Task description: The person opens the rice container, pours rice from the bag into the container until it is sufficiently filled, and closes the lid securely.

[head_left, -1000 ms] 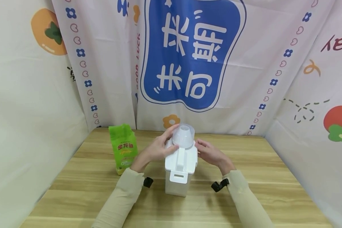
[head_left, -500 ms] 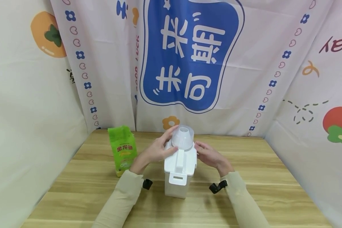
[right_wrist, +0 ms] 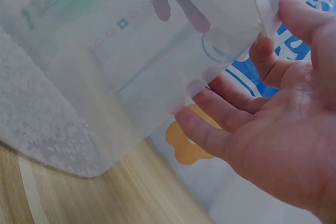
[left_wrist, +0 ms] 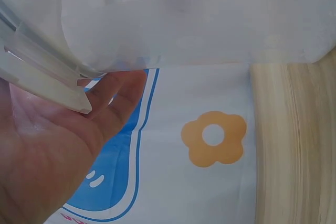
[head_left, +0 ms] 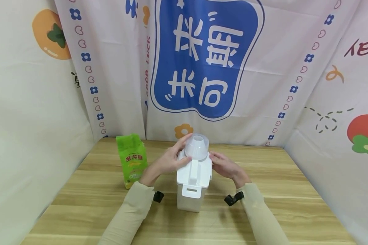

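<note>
A translucent rice storage container (head_left: 188,200) stands upright on the table, between my two hands. Its white lid (head_left: 203,175) carries a clear measuring cup (head_left: 197,149) over the far end. Loose white rice (right_wrist: 37,103) shows through the wall in the right wrist view. My left hand (head_left: 169,160) grips the lid from the left, thumb on top near the cup and fingers round the far side. On the right, my right hand (head_left: 228,166) pinches the lid's edge between thumb and forefinger, its other fingers against the container wall. The fingers' far contacts are partly hidden in the head view.
A green printed bag (head_left: 132,161) stands on the wooden table (head_left: 273,197) left of the container, close to my left forearm. Printed cloth (head_left: 125,85) hangs behind the table and on both sides. Black straps (head_left: 234,198) sit at my wrists.
</note>
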### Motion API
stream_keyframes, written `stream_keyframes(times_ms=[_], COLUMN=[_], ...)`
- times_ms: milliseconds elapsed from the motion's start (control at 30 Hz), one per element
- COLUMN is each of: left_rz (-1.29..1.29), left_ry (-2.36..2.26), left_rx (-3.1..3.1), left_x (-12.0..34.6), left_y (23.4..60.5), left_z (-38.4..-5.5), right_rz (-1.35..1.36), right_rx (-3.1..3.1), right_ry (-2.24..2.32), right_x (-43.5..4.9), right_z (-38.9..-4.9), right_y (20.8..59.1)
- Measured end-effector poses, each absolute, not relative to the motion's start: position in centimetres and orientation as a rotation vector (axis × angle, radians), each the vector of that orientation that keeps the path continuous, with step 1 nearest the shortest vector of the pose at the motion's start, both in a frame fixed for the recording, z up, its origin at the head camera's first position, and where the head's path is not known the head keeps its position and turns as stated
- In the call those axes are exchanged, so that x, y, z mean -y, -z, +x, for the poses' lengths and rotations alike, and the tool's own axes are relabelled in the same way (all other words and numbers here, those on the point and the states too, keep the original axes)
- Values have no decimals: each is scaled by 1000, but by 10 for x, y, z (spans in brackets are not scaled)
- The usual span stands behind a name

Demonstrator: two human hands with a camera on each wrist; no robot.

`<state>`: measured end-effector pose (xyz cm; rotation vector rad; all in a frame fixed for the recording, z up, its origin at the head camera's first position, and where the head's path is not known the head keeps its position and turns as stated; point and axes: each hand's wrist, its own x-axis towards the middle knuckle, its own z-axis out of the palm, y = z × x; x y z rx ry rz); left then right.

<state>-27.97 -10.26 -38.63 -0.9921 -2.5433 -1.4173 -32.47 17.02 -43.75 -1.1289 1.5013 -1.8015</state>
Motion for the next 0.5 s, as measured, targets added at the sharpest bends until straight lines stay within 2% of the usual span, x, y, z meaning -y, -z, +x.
stream_keyframes(times_ms=[500], left_rz=[-999], left_ry=[1418], left_rx=[2543], left_x=[103], left_y=[386], left_z=[-280], right_rz=[-1112], right_rx=[-1493], right_ry=[1785], right_x=[-170], right_z=[-328], right_y=[439])
